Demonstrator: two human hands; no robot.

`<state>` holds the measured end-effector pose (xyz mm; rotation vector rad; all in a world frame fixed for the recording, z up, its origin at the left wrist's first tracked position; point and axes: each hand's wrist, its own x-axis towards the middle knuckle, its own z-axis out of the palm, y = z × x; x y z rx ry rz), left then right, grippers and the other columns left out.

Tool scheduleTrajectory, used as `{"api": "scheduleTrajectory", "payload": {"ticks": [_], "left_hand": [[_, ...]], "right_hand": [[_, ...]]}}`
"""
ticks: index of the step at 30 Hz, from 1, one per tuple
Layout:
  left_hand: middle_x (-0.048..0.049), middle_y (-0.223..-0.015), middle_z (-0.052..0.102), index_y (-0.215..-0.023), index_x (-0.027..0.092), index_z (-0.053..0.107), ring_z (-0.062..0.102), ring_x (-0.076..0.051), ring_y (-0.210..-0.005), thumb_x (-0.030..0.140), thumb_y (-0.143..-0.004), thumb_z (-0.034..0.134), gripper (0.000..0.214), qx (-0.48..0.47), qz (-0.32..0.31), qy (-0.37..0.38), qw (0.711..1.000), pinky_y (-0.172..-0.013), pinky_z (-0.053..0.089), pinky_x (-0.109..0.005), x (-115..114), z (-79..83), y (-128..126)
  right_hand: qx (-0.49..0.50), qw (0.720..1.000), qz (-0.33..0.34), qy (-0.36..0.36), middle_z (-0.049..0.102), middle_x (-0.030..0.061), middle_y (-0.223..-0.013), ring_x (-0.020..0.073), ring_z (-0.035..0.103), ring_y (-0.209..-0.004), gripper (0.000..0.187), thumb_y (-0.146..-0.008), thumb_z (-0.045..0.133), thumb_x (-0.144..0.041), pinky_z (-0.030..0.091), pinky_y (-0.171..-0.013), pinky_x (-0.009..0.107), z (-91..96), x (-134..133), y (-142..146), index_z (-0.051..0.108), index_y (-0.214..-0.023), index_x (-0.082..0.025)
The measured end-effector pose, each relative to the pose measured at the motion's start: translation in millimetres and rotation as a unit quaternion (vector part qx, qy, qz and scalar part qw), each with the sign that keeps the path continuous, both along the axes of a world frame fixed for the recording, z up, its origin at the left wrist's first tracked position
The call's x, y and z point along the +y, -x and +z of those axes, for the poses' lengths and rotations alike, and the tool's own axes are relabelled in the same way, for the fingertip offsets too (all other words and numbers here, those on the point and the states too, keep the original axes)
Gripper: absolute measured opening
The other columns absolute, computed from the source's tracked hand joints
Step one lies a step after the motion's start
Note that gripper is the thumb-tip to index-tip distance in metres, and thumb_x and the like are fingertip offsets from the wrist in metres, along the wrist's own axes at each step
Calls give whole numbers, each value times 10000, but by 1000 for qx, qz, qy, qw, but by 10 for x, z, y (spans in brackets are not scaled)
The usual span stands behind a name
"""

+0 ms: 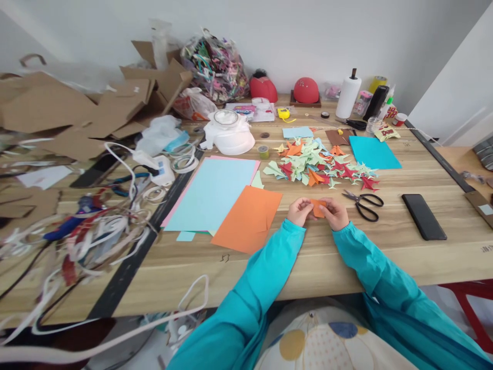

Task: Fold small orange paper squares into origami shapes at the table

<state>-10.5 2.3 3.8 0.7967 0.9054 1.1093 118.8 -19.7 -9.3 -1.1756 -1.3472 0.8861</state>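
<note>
Between my two hands, just above the wooden table, is a small square of orange paper [318, 208]. My left hand [300, 211] pinches its left edge, while my right hand [335, 212] grips the right side. Beyond them lies a heap of folded paper cranes [308, 160] in green, red and orange. A pair of black-handled scissors [365, 203] rests just right of my right hand. To the left, orange paper sheets [246, 218] overlap a larger light-blue sheet [213, 192].
A black phone [423, 216] lies at the right, and a turquoise sheet [374, 152] behind the scissors. Tangled cords and straps [103, 231] cover the left side, with cardboard [50, 105] behind. A white roll [348, 96] and red domes [306, 90] stand along the wall.
</note>
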Motion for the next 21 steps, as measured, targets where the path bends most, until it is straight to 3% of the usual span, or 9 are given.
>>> {"api": "scheduleTrajectory", "payload": {"ticks": [5, 7, 10, 15, 21], "left_hand": [[48, -526, 535, -700, 144, 507, 540, -116, -421, 312, -514, 712, 324, 18, 12, -2, 1000, -366, 461, -246, -3, 4, 10], [50, -516, 532, -697, 144, 512, 537, -115, -409, 298, -522, 709, 304, 24, 16, -4, 1000, -358, 456, -244, -2, 3, 13], [51, -503, 532, -688, 142, 520, 514, -105, -372, 295, -536, 701, 281, 30, 25, -16, 999, -332, 429, -231, 1, 1, 14], [74, -453, 499, -669, 143, 517, 450, -76, -308, 326, -533, 700, 292, 39, 32, -21, 998, -295, 390, -210, 0, 5, 15], [47, -484, 539, -695, 143, 542, 498, -98, -365, 351, -534, 698, 306, 12, 5, 12, 1000, -326, 407, -218, 9, -12, 28]], "right_hand": [[-42, 999, 20, 25, 569, -2, -581, 96, 461, -430, 331, -786, 521, -378, 402, -428, 242, 11, -26, -12, 597, -1055, -201], [-62, 997, 33, 20, 638, 28, -693, 98, 488, -441, 339, -795, 509, -380, 425, -442, 253, -6, -23, -28, 605, -1073, -210], [-94, 995, 43, -8, 681, 64, -875, 130, 573, -547, 321, -801, 507, -366, 485, -538, 283, -32, -14, -49, 634, -1052, -212], [-96, 992, 59, -50, 688, 73, -948, 208, 632, -856, 340, -791, 526, -367, 513, -757, 335, -43, -18, -54, 642, -1056, -188], [-86, 995, 32, -28, 695, 62, -888, 173, 641, -689, 349, -792, 518, -390, 528, -585, 280, -69, -19, -52, 643, -1053, -197]]}}
